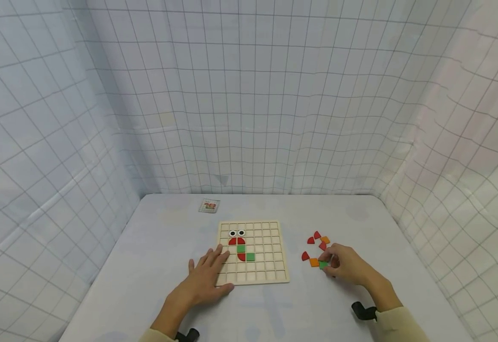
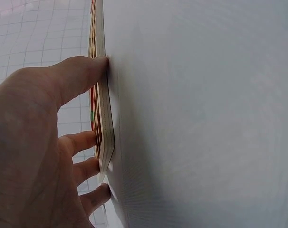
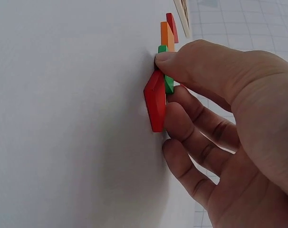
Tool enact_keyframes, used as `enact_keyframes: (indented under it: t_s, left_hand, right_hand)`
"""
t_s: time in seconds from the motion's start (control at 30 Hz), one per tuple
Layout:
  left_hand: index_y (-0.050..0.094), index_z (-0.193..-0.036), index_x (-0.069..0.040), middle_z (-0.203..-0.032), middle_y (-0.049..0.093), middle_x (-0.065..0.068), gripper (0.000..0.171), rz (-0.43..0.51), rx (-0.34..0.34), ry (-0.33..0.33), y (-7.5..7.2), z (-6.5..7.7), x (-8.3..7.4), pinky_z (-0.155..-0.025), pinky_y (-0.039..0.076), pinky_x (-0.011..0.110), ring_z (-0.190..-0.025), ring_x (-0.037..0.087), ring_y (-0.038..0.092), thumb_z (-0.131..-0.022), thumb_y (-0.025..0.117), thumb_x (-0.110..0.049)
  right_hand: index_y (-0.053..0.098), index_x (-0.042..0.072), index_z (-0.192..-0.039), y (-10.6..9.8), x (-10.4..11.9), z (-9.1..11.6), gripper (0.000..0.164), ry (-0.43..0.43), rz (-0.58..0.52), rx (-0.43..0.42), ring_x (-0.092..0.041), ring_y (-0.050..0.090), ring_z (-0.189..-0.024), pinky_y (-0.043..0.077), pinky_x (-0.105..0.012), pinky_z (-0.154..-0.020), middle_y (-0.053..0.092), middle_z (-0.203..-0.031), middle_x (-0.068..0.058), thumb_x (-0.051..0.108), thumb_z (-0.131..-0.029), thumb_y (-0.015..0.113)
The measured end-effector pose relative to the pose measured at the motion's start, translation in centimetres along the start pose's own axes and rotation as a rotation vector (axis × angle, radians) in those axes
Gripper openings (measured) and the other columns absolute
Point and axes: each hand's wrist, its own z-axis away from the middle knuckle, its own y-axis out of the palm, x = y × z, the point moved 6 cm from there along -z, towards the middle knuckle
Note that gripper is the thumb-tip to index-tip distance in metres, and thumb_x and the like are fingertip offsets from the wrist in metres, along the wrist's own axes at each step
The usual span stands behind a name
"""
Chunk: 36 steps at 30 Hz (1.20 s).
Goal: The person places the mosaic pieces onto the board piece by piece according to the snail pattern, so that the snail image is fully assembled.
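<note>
My left hand (image 1: 202, 283) rests with spread fingers on the left edge of a gridded wooden board (image 1: 270, 266); its thumb touches the front edge. On the board sit two round eye pieces (image 1: 237, 233), several red quarter-circle tiles (image 1: 232, 242) and two green squares (image 1: 250, 257). To the right of the board, my right hand (image 1: 348, 264) pinches a green square tile (image 1: 323, 265) between thumb and fingers, low over the table. An orange square tile (image 1: 314, 262) lies right beside it. In the right wrist view, a red tile (image 3: 156, 102) stands close under the fingers.
More loose tiles lie right of the board: a red quarter-circle (image 1: 305, 256), an orange tile (image 1: 325, 240) and several red pieces (image 1: 310, 240) farther back. A small picture card (image 1: 209, 205) lies near the back of the white table (image 1: 167, 223). Gridded white sheets (image 1: 249, 118) enclose three sides.
</note>
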Motion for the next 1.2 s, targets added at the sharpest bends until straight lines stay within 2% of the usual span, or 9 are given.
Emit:
enact_keyframes:
  t_s: [0.27, 0.47, 0.67, 0.9, 1.2]
  left_hand:
    - [0.045, -0.178, -0.013, -0.192, 0.032, 0.019, 0.092, 0.016, -0.022, 0.033, 0.1, 0.1, 0.0, -0.125, 0.016, 0.101, -0.175, 0.055, 0.032, -0.103, 0.082, -0.054]
    - [0.044, -0.18, -0.014, -0.194, 0.029, 0.017, 0.095, 0.012, 0.014, -0.006, -0.1, 0.1, -0.1, -0.13, 0.014, 0.098, -0.179, 0.052, 0.028, -0.103, 0.082, -0.054]
    - [0.044, -0.18, -0.015, -0.194, 0.029, 0.016, 0.096, -0.005, 0.022, -0.017, -0.1, 0.0, 0.0, -0.13, 0.017, 0.097, -0.178, 0.052, 0.029, -0.102, 0.082, -0.057]
    - [0.043, -0.18, -0.016, -0.194, 0.029, 0.015, 0.097, -0.009, 0.022, -0.02, -0.3, -0.1, -0.1, -0.13, 0.016, 0.097, -0.178, 0.052, 0.029, -0.102, 0.083, -0.057]
    - [0.046, -0.178, -0.014, -0.193, 0.032, 0.017, 0.096, -0.008, 0.011, -0.018, -0.4, 0.0, -0.3, -0.129, 0.018, 0.098, -0.176, 0.053, 0.032, -0.101, 0.085, -0.055]
  right_hand:
    - [0.082, 0.016, -0.114, 0.0, 0.0, 0.1, 0.021, -0.001, -0.005, -0.001, 0.001, 0.06, -0.088, 0.056, -0.022, -0.077, 0.074, -0.106, 0.006, 0.01, -0.098, 0.094]
    - [0.081, 0.015, -0.115, -0.2, -0.1, -0.2, 0.02, 0.003, 0.016, -0.032, -0.002, 0.062, -0.089, 0.058, -0.021, -0.076, 0.073, -0.106, 0.005, 0.01, -0.099, 0.092]
    - [0.082, 0.015, -0.113, -0.7, 0.2, -0.6, 0.019, 0.028, 0.032, -0.072, -0.004, 0.063, -0.092, 0.06, -0.021, -0.077, 0.074, -0.107, 0.006, 0.009, -0.099, 0.092]
    - [0.084, 0.011, -0.116, -0.6, 1.6, -1.4, 0.02, -0.062, 0.027, -0.096, -0.003, 0.068, -0.094, 0.063, -0.023, -0.079, 0.078, -0.109, 0.002, 0.003, -0.098, 0.091]
    - [0.083, 0.009, -0.115, 0.2, 3.0, -2.6, 0.02, -0.103, 0.016, -0.087, -0.004, 0.067, -0.093, 0.062, -0.024, -0.085, 0.078, -0.108, -0.001, 0.007, -0.098, 0.093]
